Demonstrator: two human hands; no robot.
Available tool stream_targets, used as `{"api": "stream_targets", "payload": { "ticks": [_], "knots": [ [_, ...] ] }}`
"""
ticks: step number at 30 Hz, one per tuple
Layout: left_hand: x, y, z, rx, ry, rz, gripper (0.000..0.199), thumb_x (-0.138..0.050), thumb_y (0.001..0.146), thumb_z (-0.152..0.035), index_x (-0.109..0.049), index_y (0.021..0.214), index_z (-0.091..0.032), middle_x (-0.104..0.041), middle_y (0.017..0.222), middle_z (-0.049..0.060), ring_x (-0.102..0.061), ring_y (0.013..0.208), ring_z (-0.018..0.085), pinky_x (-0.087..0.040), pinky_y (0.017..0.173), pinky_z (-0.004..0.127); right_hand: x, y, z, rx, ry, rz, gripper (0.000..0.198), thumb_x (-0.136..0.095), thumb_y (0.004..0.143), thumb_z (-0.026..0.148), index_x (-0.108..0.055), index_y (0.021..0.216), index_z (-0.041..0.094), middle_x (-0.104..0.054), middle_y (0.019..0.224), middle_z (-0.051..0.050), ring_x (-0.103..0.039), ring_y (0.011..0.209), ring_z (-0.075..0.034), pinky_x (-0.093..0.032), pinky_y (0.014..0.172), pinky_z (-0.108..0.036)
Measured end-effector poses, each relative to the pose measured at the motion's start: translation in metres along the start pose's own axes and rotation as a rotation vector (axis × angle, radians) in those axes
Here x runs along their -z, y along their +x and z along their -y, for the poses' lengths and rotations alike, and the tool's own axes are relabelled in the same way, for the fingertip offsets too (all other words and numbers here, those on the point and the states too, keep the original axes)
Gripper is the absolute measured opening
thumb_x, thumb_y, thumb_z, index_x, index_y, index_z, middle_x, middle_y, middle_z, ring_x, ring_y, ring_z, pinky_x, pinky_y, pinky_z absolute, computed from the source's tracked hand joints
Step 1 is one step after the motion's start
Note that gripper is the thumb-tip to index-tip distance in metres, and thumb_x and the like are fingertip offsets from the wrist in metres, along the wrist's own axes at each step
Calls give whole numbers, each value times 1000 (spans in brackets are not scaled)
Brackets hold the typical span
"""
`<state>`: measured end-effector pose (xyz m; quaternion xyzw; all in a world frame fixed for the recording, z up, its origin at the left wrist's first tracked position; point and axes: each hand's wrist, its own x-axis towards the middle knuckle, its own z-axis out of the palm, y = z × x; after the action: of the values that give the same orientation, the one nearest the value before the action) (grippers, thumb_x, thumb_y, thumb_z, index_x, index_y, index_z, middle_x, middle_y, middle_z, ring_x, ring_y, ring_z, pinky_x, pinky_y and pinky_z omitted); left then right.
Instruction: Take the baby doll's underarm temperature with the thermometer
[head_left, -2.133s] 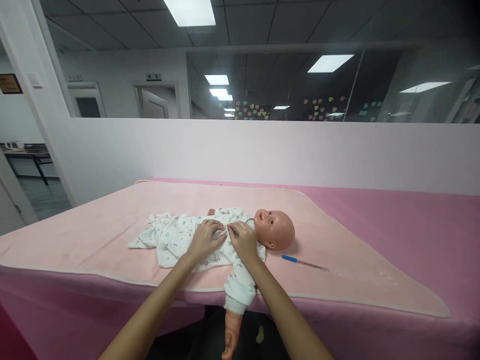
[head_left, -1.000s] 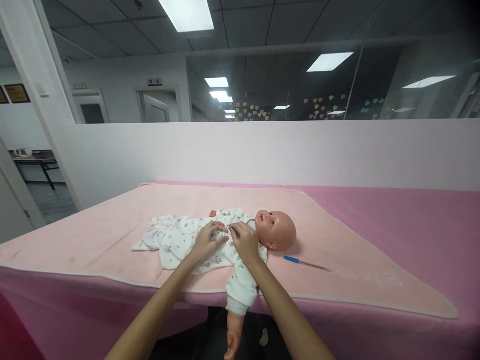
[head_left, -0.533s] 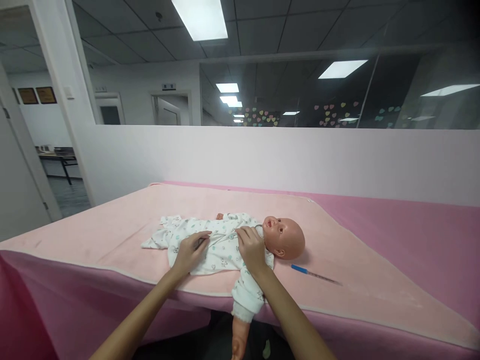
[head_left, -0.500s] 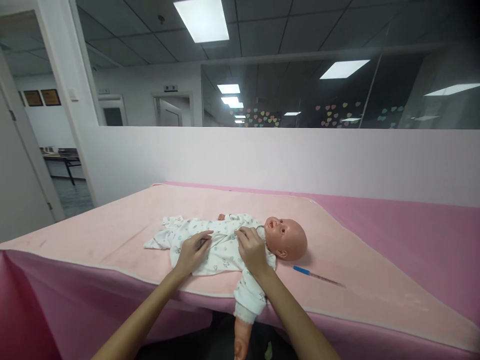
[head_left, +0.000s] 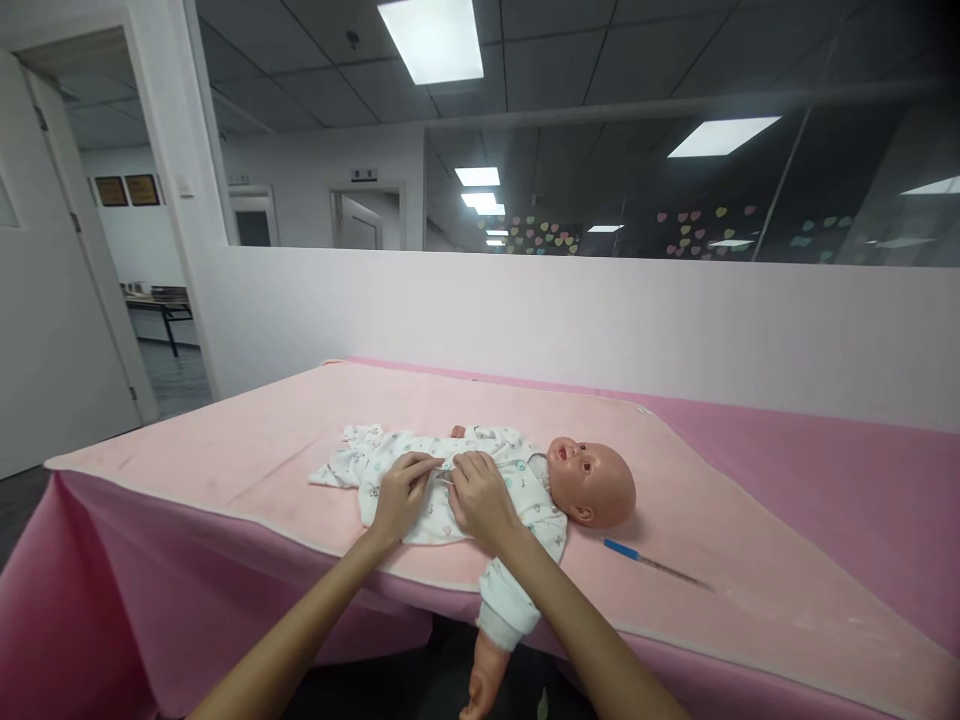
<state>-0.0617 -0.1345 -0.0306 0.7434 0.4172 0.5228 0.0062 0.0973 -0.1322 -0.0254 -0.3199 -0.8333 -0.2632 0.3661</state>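
Observation:
A baby doll (head_left: 598,485) lies on its back, head to the right, dressed in a white printed baby garment (head_left: 541,508). Both hands meet over the garment's front, at the doll's belly. My left hand (head_left: 405,492) pinches the cloth with bent fingers. Close beside it, my right hand (head_left: 481,500) also grips the garment's front, its fingertips partly hidden. One doll arm (head_left: 489,665) hangs over the table's near edge below my right forearm. The doll's other hand (head_left: 457,432) shows at the far side.
A peach cloth (head_left: 247,420) over a pink cover (head_left: 825,460) spreads across the table. Right of my right forearm lies a thin rod with a blue end (head_left: 622,549). A white wall with windows (head_left: 562,310) stands behind; a door (head_left: 64,270) stands at left.
My right hand has moved left from the doll's chest towards my left hand, and both are now close together on the garment. The view has shifted slightly left.

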Motion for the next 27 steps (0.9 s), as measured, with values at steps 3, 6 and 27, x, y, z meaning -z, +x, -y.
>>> {"api": "stream_targets", "payload": {
  "ticks": [3,6,27],
  "knots": [
    [0,0,-2,5,45,1,30,-40,82,-15,-67,91,-24,-60,92,4,-55,89,17,-46,78,31,2,-2,-2,18,69,-43,12,-41,83,15,-53,85,16,-56,84,-7,-48,84,-20,-36,85,-37],
    [1,0,-7,-14,126,37,29,-40,82,-16,-67,87,-24,-59,97,3,-53,90,17,-44,81,33,1,-3,-4,-92,114,-68,12,-40,85,16,-50,79,17,-54,75,-4,-47,76,-18,-37,80,-34],
    [-4,0,-17,-176,354,178,24,-38,85,-21,-57,99,-22,-54,111,6,-49,102,20,-35,88,36,-4,-6,-7,-217,159,-33,10,-45,83,16,-54,78,18,-56,75,-3,-49,77,-16,-36,74,-29]
  ]
}}
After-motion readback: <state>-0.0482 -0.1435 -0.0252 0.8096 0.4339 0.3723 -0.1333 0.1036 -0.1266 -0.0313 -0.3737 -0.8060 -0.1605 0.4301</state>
